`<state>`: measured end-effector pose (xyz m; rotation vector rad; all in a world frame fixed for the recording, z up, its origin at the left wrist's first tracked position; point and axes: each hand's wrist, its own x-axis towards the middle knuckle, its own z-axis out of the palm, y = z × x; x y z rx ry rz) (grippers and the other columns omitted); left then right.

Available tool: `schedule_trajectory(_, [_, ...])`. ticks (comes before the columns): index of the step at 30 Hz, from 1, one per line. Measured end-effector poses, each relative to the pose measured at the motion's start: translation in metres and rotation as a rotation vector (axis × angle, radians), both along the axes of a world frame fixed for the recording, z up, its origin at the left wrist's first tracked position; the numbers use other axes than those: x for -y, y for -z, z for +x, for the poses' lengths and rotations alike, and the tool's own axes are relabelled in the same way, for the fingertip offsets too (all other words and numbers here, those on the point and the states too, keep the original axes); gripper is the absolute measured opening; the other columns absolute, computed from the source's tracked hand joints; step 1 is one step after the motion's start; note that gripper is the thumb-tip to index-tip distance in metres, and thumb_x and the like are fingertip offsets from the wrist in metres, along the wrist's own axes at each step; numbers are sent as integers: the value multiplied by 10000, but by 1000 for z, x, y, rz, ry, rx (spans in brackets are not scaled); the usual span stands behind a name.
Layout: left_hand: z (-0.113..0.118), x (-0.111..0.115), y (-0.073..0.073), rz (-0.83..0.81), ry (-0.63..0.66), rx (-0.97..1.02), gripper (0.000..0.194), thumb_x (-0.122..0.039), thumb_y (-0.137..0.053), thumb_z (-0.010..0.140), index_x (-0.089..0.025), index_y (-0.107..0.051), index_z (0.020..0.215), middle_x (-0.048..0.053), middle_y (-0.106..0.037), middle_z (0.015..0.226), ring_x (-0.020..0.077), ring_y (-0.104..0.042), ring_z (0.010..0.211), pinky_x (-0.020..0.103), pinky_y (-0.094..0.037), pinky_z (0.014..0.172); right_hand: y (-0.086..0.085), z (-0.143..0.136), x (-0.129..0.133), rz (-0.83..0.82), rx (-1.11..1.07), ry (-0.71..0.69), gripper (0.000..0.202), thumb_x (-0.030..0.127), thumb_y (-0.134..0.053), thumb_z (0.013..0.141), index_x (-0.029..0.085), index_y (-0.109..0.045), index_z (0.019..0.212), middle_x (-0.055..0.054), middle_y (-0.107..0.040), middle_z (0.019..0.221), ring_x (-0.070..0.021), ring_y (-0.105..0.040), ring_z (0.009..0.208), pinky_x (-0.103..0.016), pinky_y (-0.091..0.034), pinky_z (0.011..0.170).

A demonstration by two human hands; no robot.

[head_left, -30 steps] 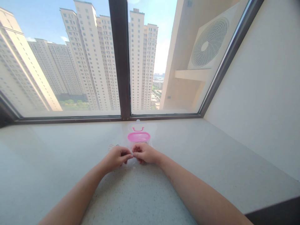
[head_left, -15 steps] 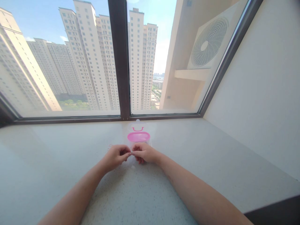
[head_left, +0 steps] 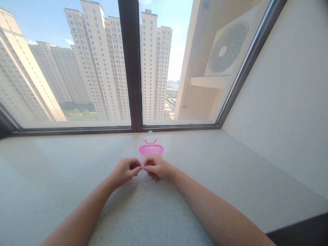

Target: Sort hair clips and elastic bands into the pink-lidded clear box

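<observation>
Pink box (head_left: pixel 151 146) sits on the sill (head_left: pixel 143 218) just beyond my left hand (head_left: pixel 128 169) and right hand (head_left: pixel 157 167), uncovered, with its clear lid (head_left: pixel 150 137) behind it, close to the window frame (head_left: pixel 136 68). Little has changed in the last second: my two hands meet at the fingertips much as they did then, but the pale greenish speck that showed between them is now hard to pick out. I judge it the same fine fingertip work, with the box left where it was. Each hand makes a narrow pinch, other fingers curled; whether either has hold of something small, or is quite closed, I cannot tell. My right hand hides part of the box's near side, so room is tightest there. Beyond the lid the frame stops me; the wall (head_left: pixel 287 85) is well apart on my right, and the sill spreads wide to both sides and toward me.
</observation>
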<state>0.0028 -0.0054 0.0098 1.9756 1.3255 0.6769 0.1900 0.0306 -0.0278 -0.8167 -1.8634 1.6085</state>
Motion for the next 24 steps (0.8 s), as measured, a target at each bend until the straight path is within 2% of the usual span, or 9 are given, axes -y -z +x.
schedule_trajectory(14, [0, 0, 1, 44, -18, 60, 236, -363, -543, 771, -143, -617, 722, -16, -569, 531, 99, -466, 454, 196, -345, 449, 1, -4, 4, 45, -43, 73, 223, 331, -658, 743, 142, -543, 773, 45, -543, 523, -70, -495, 390, -179, -411, 382])
schedule_trajectory(24, [2, 2, -2, 11, -19, 111, 272, -387, -532, 786, -134, -616, 735, -16, -551, 536, 91, -457, 450, 190, -345, 438, -6, -8, 10, 52, -122, 158, 295, 408, -660, 730, 140, -547, 775, 43, -535, 511, -68, -481, 376, -172, -373, 363])
